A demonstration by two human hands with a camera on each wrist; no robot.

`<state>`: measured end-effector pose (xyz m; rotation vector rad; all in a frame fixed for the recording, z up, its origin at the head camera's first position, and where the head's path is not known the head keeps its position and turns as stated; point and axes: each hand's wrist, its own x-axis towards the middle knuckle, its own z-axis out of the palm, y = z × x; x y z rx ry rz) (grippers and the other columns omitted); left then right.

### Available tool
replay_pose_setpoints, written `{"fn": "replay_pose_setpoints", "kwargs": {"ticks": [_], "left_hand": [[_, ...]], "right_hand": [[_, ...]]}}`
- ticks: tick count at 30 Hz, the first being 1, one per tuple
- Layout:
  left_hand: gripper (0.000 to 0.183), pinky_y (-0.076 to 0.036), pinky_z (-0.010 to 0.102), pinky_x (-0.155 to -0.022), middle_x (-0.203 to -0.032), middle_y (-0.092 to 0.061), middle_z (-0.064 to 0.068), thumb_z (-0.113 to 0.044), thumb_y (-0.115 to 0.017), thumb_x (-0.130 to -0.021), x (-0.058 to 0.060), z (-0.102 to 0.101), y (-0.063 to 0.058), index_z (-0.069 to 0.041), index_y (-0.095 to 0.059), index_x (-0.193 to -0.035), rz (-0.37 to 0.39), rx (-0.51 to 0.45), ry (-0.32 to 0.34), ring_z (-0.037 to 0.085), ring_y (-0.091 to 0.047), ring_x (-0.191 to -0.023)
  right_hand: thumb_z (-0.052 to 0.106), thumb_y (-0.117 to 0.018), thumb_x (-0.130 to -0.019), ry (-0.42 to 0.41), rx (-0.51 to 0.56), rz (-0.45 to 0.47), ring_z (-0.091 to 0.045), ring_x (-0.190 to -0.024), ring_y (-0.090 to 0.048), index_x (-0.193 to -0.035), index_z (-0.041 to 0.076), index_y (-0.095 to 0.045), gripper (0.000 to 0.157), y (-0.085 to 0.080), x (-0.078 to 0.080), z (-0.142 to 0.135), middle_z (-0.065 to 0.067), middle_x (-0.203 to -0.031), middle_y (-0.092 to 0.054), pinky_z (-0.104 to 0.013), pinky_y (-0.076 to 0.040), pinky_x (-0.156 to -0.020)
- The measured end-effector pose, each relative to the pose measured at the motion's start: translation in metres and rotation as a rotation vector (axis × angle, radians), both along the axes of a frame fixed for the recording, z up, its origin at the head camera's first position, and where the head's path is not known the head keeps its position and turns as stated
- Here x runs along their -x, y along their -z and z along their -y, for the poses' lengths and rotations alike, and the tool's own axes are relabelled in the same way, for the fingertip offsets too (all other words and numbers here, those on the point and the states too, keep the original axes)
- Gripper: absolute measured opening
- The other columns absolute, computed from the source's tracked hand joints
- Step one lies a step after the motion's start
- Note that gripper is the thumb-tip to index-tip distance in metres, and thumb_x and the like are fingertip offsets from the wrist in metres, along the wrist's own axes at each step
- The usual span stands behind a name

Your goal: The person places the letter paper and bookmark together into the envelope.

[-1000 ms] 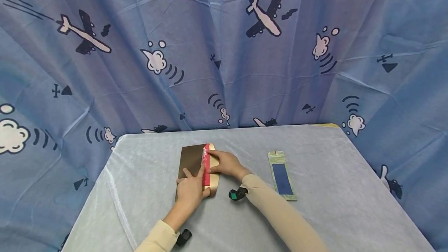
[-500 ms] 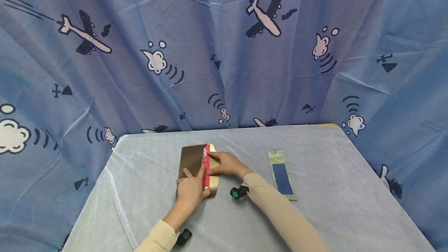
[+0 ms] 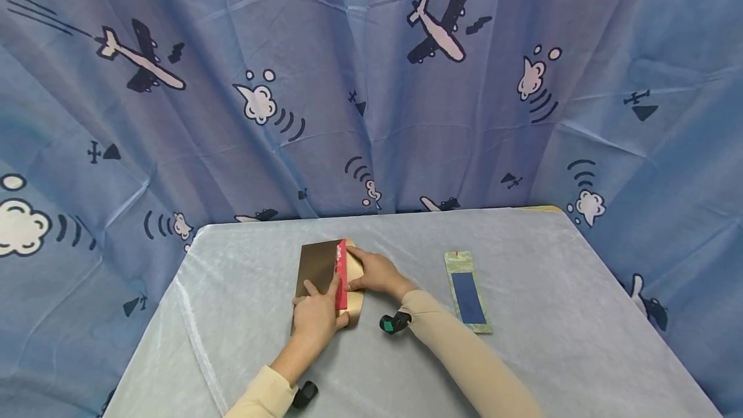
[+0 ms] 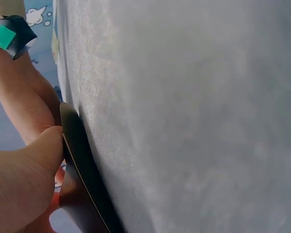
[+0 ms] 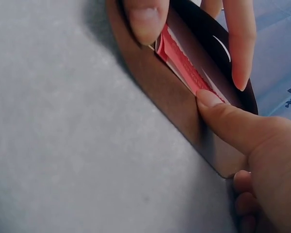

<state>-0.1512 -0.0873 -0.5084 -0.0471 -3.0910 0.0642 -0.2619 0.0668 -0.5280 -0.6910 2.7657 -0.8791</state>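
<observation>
A brown envelope (image 3: pixel 316 262) with a gold inner flap (image 3: pixel 355 298) lies on the table, its mouth facing right. A red paper packet (image 3: pixel 341 276) with a scalloped edge stands partly in that mouth; the rest is hidden inside. My left hand (image 3: pixel 315 315) holds the envelope, fingers spread over its front and thumb at the lower edge of the mouth. In the right wrist view the front panel bulges away from the flap. My right hand (image 3: pixel 377 273) grips the packet's exposed edge. Its thumb (image 5: pixel 211 99) presses on the red paper, and other fingers are curled by the flap's edge.
To the right lies a flat green packet (image 3: pixel 458 263) with a dark blue panel, near my right forearm. A pale grey cloth (image 3: pixel 551 315) covers the table. Behind it hangs a blue curtain (image 3: pixel 325 82) printed with planes. Small black wrist cameras (image 3: pixel 395 322) sit on both wrists.
My right index finger has shifted slightly at the top of the red packet, and less of the white print on the packet shows. My left hand and the envelope stay in place.
</observation>
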Motion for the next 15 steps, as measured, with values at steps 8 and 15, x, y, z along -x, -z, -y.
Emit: {"fn": "replay_pose_setpoints", "kwargs": {"ticks": [8, 15], "left_hand": [[0.087, -0.053, 0.038, -0.045, -0.133, -0.056, 0.037, -0.063, -0.074, -0.075, 0.0003, -0.0004, 0.0003, -0.028, -0.045, -0.149, -0.008, -0.002, 0.003, 0.056, -0.067, -0.092], [0.086, -0.052, 0.037, -0.044, -0.133, -0.056, 0.036, -0.063, -0.074, -0.076, -0.0013, -0.0011, -0.0006, -0.029, -0.045, -0.149, -0.014, 0.015, 0.006, 0.056, -0.068, -0.091]], "right_hand": [[0.045, -0.084, -0.073, 0.001, -0.011, -0.012, -0.018, -0.092, -0.058, -0.153, 0.019, -0.038, 0.097, 0.0009, -0.0017, 0.0004, -0.01, -0.139, -0.061, -0.036, -0.048, -0.083], [0.052, -0.082, -0.073, 0.005, -0.041, -0.049, -0.017, -0.094, -0.061, -0.153, 0.019, -0.04, 0.096, 0.0036, -0.0028, 0.0013, -0.01, -0.134, -0.065, -0.036, -0.049, -0.084]]}}
